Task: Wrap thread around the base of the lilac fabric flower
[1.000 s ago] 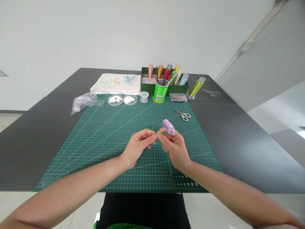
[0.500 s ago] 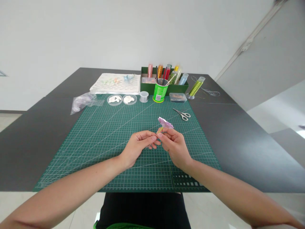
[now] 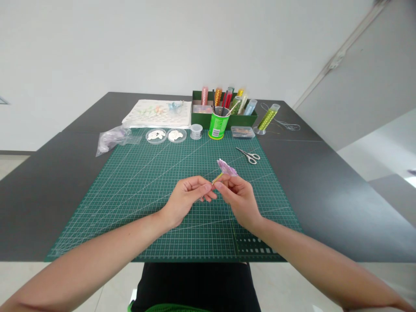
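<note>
Between my hands, above the cutting mat, is a purple and white artificial flower (image 3: 226, 167) with a thin yellow-green stem (image 3: 217, 178). My left hand (image 3: 192, 193) pinches the lower end of that stem between thumb and forefinger. Close against it, my right hand (image 3: 238, 197) is closed with thumb and fingers at the stem, just under the petals. A fine thread seems to hang below the right hand toward the mat, though it is faint. Scissors (image 3: 248, 155) with white handles lie beyond the right hand.
On the green cutting mat (image 3: 130, 195) stand a green can (image 3: 218, 125) of tools, two dishes of white pieces (image 3: 156, 135) and a clear round container (image 3: 196, 131). Behind are a dark green box (image 3: 203, 119) of thread spools and a white sheet stack (image 3: 156, 115). A plastic bag (image 3: 110, 139) lies left; a green spool (image 3: 268, 119) stands right.
My hands have shifted very slightly, the left one a little to the left. More of the yellow-green stem shows between the fingers, and the flower has tilted slightly to the right.
</note>
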Demonstrator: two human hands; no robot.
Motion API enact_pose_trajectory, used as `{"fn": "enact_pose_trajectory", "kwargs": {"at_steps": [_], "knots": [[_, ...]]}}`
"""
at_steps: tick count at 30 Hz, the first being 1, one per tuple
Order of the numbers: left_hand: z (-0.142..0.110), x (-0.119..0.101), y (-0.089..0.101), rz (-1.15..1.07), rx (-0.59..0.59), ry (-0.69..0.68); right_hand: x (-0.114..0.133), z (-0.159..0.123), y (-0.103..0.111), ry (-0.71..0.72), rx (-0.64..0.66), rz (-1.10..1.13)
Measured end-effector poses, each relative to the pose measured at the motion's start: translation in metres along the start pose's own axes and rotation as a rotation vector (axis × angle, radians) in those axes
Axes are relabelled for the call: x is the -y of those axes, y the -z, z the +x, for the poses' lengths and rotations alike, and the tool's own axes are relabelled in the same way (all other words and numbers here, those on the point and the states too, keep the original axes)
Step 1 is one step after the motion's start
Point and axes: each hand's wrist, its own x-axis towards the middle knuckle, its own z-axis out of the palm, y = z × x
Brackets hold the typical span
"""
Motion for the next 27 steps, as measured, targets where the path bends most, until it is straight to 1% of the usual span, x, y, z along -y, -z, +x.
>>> {"fn": "enact_pose_trajectory", "kwargs": {"at_steps": [3,7,12,14,16,17,19,21,23,25,27], "knots": [[0.0,-0.003,0.002,0.012,-0.024,-0.036,0.0,0.0,0.003,0.079,-0.003,-0.097],[0.001,-0.006,0.006,0.026,-0.069,-0.084,0.003,-0.001,0.01,0.212,0.034,-0.331],[0.003,-0.007,0.008,0.043,-0.102,-0.098,0.007,-0.001,0.017,0.549,0.137,-0.616],[0.003,-0.007,0.008,0.041,-0.097,-0.088,0.007,-0.002,0.019,0.618,0.175,-0.669],[0.003,-0.008,0.007,0.028,-0.09,-0.073,0.005,-0.001,0.019,0.603,0.178,-0.69],[0.003,-0.009,0.007,0.017,-0.081,-0.063,0.004,-0.001,0.02,0.565,0.167,-0.687],[0.002,-0.011,0.007,-0.014,-0.04,-0.028,0.002,0.002,0.021,0.439,0.127,-0.643],[0.001,-0.013,0.007,-0.042,0.042,0.025,0.001,0.006,0.023,0.294,0.105,-0.557],[0.001,-0.014,0.008,-0.048,0.142,0.077,0.002,0.01,0.025,0.197,0.108,-0.445],[0.0,-0.013,0.008,-0.017,0.235,0.115,0.005,0.014,0.027,0.148,0.117,-0.349],[-0.001,-0.013,0.007,0.037,0.299,0.122,0.009,0.015,0.028,0.13,0.116,-0.278]]}}
